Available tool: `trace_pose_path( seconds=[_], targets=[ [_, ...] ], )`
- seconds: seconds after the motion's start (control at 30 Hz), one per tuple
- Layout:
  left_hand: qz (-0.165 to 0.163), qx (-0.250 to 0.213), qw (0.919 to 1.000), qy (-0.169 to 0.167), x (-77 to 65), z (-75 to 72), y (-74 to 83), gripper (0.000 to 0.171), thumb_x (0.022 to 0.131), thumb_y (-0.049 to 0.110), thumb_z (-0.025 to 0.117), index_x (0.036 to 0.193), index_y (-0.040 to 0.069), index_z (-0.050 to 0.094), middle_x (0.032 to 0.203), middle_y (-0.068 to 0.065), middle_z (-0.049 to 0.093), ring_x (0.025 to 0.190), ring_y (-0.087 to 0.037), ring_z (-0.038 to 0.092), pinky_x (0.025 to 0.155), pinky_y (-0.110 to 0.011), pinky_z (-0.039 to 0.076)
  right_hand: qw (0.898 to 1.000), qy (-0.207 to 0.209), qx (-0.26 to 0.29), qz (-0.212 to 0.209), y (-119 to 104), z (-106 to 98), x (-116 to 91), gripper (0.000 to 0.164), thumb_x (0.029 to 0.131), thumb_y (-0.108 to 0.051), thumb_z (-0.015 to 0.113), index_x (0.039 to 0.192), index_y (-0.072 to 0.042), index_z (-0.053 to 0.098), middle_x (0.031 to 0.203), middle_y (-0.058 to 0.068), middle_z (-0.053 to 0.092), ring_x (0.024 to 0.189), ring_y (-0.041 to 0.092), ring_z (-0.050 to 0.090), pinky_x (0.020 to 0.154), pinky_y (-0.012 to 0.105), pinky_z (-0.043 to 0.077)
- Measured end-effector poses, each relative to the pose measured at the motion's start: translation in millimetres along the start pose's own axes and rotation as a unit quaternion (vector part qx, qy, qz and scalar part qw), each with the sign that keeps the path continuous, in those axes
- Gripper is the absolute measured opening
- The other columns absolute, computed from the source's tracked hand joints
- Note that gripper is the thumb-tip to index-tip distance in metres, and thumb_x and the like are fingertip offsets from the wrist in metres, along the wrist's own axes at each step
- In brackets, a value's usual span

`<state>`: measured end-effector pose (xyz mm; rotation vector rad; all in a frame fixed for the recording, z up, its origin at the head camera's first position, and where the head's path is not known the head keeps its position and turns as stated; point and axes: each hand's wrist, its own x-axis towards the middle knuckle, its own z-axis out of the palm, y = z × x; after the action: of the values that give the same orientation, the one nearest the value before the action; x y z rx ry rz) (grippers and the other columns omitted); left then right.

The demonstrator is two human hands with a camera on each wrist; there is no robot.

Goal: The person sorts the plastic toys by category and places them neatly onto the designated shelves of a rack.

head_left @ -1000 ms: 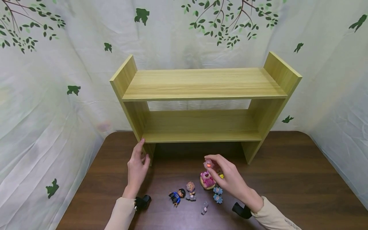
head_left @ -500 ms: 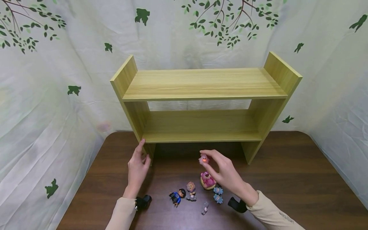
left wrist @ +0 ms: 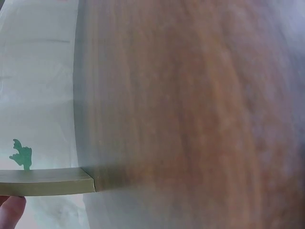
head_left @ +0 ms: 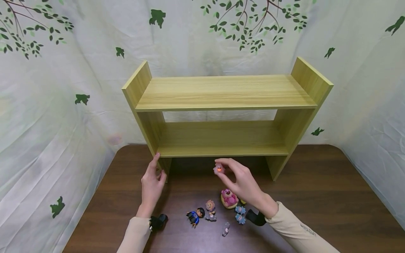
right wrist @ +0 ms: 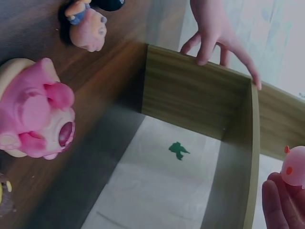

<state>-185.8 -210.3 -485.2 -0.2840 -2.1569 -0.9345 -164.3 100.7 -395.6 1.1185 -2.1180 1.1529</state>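
My right hand [head_left: 242,181] pinches a small pink figurine [head_left: 218,169] with an orange mark between thumb and fingers, in front of the shelf's lower opening. The right wrist view shows part of this round pink figurine [right wrist: 294,167] at its right edge. My left hand [head_left: 152,188] touches the left side panel of the wooden shelf [head_left: 221,93], its fingers spread along the front edge. One fingertip [left wrist: 12,212] shows by the panel in the left wrist view. Below my right hand a pink bear figurine [head_left: 229,199] sits on the table.
On the brown table [head_left: 316,211] lie a dark-haired figurine in blue [head_left: 193,217], a curly-haired figurine [head_left: 210,206], a grey figurine [head_left: 226,229] and blue flower-shaped pieces [head_left: 240,214]. A white curtain [head_left: 202,42] with leaf prints hangs behind the shelf.
My right hand has moved left and away from me toward the shelf, carrying the small pink figurine off from above the bear. My left hand has stayed at the side panel.
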Motion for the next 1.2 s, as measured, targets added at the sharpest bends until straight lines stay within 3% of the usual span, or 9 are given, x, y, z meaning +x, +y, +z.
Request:
trace_pose_path(
  seconds=[0.13,0.37,0.57,1.0,1.2],
  targets=[
    [0.002,0.003,1.0,0.001,-0.2,0.0,0.0,0.079,0.077,-0.019,0.058,0.145,0.018,0.04,0.134,-0.016,0.051,0.083,-0.031,0.056,0.06,-0.045,0.055,1.0,0.001,-0.007,-0.006,1,3,7,0.036,0.096,-0.028,0.057,0.12,-0.001,0.058,0.099,0.002,0.064,0.085,0.012,0.061,0.074,0.026,0.052],
    [0.012,0.01,0.9998,0.009,-0.7,1.3,-0.5,0.08,0.076,-0.02,0.059,0.144,0.017,0.041,0.133,-0.015,0.053,0.078,-0.031,0.057,0.058,-0.046,0.054,1.0,0.006,0.008,-0.014,1,7,18,0.034,0.086,-0.006,0.069,0.119,-0.003,0.058,0.099,0.003,0.064,0.085,0.014,0.062,0.073,0.032,0.053],
    [0.011,0.011,0.9998,0.011,-1.4,1.3,-0.2,0.08,0.077,-0.02,0.058,0.144,0.018,0.041,0.128,-0.017,0.054,0.074,-0.032,0.056,0.057,-0.044,0.055,1.0,0.014,0.006,-0.023,2,12,27,0.032,0.086,-0.005,0.068,0.117,-0.001,0.059,0.1,0.004,0.062,0.088,0.013,0.059,0.075,0.035,0.052],
    [0.012,0.014,0.9997,0.014,-0.9,2.0,1.0,0.08,0.076,-0.02,0.058,0.144,0.018,0.041,0.12,-0.016,0.057,0.07,-0.029,0.053,0.056,-0.043,0.055,0.999,0.0,0.031,-0.028,4,24,48,0.035,0.085,-0.001,0.069,0.118,0.003,0.057,0.102,0.006,0.062,0.09,0.014,0.061,0.079,0.028,0.052],
    [0.007,0.013,0.9997,0.018,-1.4,2.1,1.4,0.08,0.076,-0.021,0.059,0.144,0.018,0.042,0.12,-0.018,0.058,0.075,-0.031,0.059,0.057,-0.047,0.054,0.999,-0.003,0.031,-0.042,5,33,57,0.034,0.085,0.0,0.069,0.117,0.005,0.057,0.1,0.007,0.061,0.087,0.014,0.06,0.076,0.029,0.053]
  ],
)
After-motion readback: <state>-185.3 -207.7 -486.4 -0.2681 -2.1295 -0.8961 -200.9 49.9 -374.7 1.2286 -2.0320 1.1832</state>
